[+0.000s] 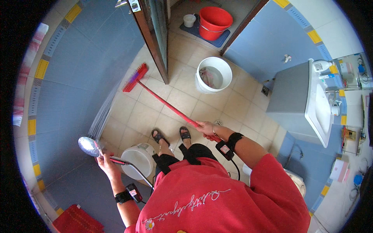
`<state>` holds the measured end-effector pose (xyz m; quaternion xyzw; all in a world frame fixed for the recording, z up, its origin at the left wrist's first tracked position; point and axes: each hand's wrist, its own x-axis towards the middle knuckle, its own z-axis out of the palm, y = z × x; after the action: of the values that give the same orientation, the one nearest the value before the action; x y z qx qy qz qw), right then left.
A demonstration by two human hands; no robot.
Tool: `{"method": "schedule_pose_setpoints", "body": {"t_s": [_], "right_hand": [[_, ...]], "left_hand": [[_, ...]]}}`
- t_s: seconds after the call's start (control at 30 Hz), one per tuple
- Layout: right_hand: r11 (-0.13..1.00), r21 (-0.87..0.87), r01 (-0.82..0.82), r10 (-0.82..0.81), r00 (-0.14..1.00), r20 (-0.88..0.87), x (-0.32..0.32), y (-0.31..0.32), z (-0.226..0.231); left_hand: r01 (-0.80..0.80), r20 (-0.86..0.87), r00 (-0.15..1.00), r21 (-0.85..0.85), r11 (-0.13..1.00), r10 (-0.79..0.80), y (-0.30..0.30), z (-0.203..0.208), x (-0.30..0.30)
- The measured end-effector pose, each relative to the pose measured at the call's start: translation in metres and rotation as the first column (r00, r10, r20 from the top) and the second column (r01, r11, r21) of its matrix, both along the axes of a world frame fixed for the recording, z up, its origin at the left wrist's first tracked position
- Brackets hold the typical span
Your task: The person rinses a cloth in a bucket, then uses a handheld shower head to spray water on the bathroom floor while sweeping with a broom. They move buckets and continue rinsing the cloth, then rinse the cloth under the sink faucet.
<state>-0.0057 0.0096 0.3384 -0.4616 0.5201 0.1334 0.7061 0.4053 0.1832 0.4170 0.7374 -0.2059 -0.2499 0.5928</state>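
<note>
My left hand is closed round the handle of a shower head, held out at the left near the blue tiled wall. Thin jets of water shoot from it toward the far end of that wall. In my right hand is the long red handle of a floor brush. Its red head with purple and red bristles rests on the beige floor tiles, between the wall and the door's lower edge. The shower hose runs back past my left side.
A white bucket holding water and a cloth stands ahead; another white bucket is by my left foot. The door stands ajar. Beyond it, a red bucket sits on a mat. A sink cabinet juts out at right.
</note>
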Motion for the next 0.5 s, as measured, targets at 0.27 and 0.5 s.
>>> {"method": "schedule_pose_setpoints", "body": {"t_s": [0.27, 0.5], "right_hand": [[0.994, 0.108, 0.032, -0.004, 0.97, -0.243, -0.092, 0.086, 0.082], [1.0, 0.015, 0.0, 0.004, 0.954, -0.301, -0.075, 0.086, 0.063]], "left_hand": [[-0.029, -0.027, 0.999, -0.007, 1.0, 0.029, 0.0, -0.001, 0.008], [-0.06, -0.038, 0.998, -0.025, 0.998, 0.059, 0.009, -0.031, 0.029]]}}
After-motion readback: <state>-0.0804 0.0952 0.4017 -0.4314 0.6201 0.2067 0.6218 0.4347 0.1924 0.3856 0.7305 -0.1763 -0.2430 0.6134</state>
